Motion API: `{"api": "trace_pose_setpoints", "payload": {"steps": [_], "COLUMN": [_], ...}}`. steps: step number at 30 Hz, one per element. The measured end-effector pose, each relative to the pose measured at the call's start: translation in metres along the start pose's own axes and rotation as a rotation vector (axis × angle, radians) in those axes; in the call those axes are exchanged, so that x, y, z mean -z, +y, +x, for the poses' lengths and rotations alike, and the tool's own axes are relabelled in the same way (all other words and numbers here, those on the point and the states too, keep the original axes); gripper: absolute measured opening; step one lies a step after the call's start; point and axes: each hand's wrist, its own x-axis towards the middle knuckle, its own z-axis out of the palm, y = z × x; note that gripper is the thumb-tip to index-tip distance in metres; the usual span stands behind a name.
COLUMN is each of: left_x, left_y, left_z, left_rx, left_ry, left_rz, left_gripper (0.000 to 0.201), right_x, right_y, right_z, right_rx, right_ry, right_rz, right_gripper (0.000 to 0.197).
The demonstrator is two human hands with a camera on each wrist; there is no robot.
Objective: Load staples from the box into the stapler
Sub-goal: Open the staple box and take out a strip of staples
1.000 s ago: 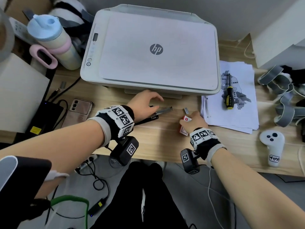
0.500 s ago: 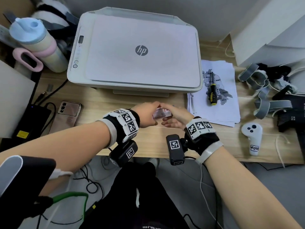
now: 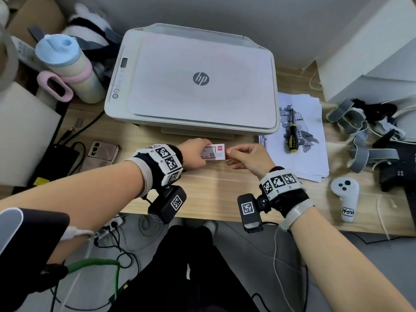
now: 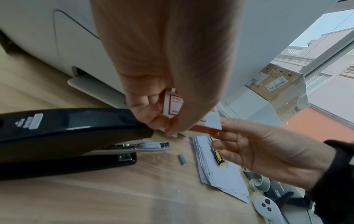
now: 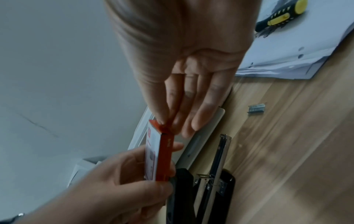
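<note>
Staple box (image 3: 213, 151) held above surface (image 3: 213, 190) before printer (image 3: 193, 82), left hand (image 3: 194, 156) grip wrapped around one end, right hand (image 3: 249, 157) grip pinching end flap; stapler (image 4: 63, 136) open below.

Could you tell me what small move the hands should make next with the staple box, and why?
Probably pull the end flap open with the right hand, which pinches that end of the staple box while the left hand steadies the other. The box looks closed, and the stapler already lies open, its metal magazine exposed.
</note>
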Motion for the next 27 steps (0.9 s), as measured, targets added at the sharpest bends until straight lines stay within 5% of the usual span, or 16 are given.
{"api": "trace_pose_setpoints", "payload": {"steps": [12,18,23,27], "left_x": [0.003,0.005,0.008,0.009], "left_y": [-0.002,-0.007,-0.008,-0.008], "left_z": [-0.010,-0.008,-0.006,-0.002], "left_rx": [-0.082,-0.133,-0.178,-0.169], "left_ry": [0.050,0.090,0.057,0.054], "left_rz": [-0.071,-0.181,-0.344,-0.331], "left_gripper": [0.055,0.050,0.043,0.039], "right_x": [-0.006,-0.006,-0.009,-0.011], "right_y": [-0.004,-0.004,-0.003,-0.006], "right_z": [0.001,0.002,0.000,0.000], "right_rx": [0.014,0.012,0.113,0.169], "right_ry": [-0.014,-0.043,-0.112,-0.088], "right_rz": [-0.079,0.087,0.110,0.110], "right_gripper": [0.009,0.009,0.029,0.023]}}
